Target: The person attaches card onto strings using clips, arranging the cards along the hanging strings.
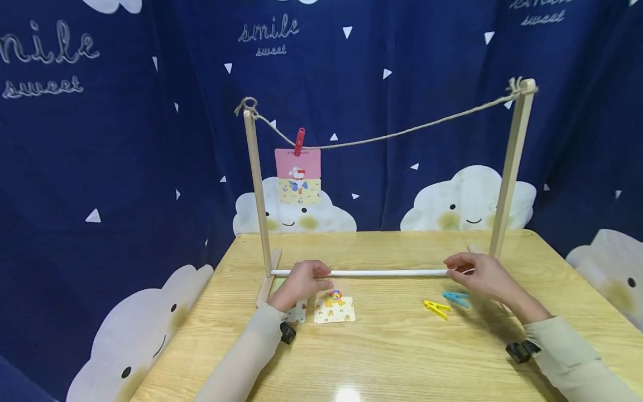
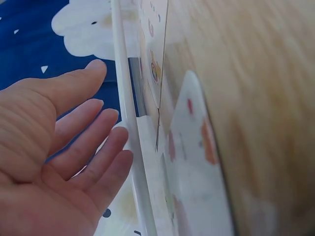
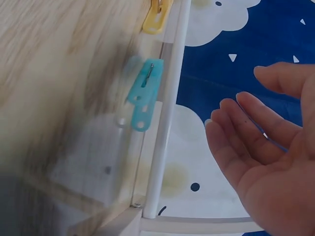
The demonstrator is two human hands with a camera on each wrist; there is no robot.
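Note:
My left hand, fingers loosely bent and thumb apart, is at the left part of a white rod running between two wooden posts. In the left wrist view its fingertips lie against or very near the rod; contact is hard to tell. Below it are a lion card and a second card, partly hidden by the hand. My right hand is by the rod's right part, its fingers relaxed and holding nothing. A blue clothespin and a yellow clothespin lie near it on the table.
A sagging rope is tied between the tops of the left post and right post. A red clothespin holds a pink and yellow rabbit card on it. Behind the wooden table hangs a blue curtain.

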